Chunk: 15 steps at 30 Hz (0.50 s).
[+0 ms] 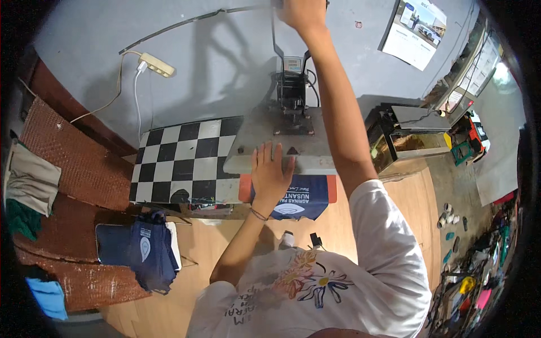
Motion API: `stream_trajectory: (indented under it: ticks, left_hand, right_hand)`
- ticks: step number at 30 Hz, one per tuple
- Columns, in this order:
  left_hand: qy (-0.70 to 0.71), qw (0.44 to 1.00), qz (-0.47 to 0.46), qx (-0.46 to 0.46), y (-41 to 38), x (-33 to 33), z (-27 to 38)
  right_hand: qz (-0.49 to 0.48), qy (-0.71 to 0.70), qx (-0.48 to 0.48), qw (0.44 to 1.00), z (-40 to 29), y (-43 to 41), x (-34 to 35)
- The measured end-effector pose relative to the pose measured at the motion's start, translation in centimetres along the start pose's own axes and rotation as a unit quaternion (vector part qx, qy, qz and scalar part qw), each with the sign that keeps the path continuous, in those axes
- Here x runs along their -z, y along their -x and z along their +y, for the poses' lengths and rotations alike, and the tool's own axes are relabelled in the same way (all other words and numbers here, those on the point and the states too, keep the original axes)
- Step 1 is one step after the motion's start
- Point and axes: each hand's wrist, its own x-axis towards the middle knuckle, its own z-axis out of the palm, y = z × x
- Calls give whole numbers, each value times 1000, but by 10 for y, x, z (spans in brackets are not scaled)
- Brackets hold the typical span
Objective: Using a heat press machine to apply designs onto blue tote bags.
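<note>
A heat press (291,88) with a control box stands against the wall, its flat plate (249,141) lying over a red-orange lower pad (332,189). My left hand (271,171) rests flat at the plate's front edge, fingers extended. Raised above the press, my right hand (302,12) is at the top edge of the view, by the end of the press's handle; its fingers are partly cut off and its grip cannot be made out. A navy fabric bag (310,198) with white print hangs out from under the plate, beside my left hand.
Left of the press is a black-and-white checkered tabletop (186,156). Several navy bags (152,249) lie on a stool or chair (112,245) at lower left. A glass tank (414,145) stands right of the press. A power strip (156,64) hangs on the wall.
</note>
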Motion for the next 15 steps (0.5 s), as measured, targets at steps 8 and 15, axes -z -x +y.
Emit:
stream_trajectory:
  ticks: [8,15]
  left_hand:
    - [9,997,69,-32,-35,7,-2]
    - [27,997,64,-39,-47,11,6]
  right_hand:
    - [-116,31,28,992,37,-23,-46]
    - [-112,0,24,993,23,18,36]
